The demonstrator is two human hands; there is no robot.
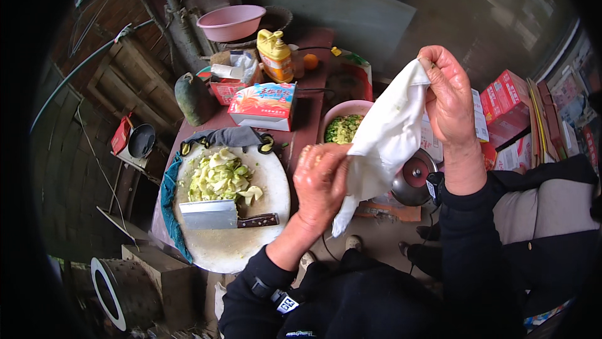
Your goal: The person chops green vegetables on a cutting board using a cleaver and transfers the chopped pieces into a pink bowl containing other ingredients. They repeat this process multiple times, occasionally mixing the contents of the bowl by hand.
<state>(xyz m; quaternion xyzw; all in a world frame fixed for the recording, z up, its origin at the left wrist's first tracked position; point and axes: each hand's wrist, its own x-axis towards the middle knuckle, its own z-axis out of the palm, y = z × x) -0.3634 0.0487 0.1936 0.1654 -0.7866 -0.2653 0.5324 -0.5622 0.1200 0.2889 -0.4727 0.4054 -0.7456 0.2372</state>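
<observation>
A damp-looking white cloth [388, 136] is stretched between my two hands. My left hand [320, 181] pinches its left edge, while my right hand [447, 89] grips its upper corner, higher up and to the right. Partly behind the cloth is a pink bowl [330, 120] holding chopped green and yellowish food [342, 129]. To the left, a round white chopping board [273, 184] carries a pile of cut pale-green vegetable pieces [218, 174]. A cleaver [211, 214] lies flat on the board below the pile, its dark handle towards my left hand.
On the dark red table [308, 144] stand a cardboard box [263, 106], a yellow pump bottle [275, 56], a wax gourd or similar large melon [193, 99] and a pink basin [231, 23]. A lidded metal pot [414, 176] sits behind the cloth. Another person [541, 212] is at the right.
</observation>
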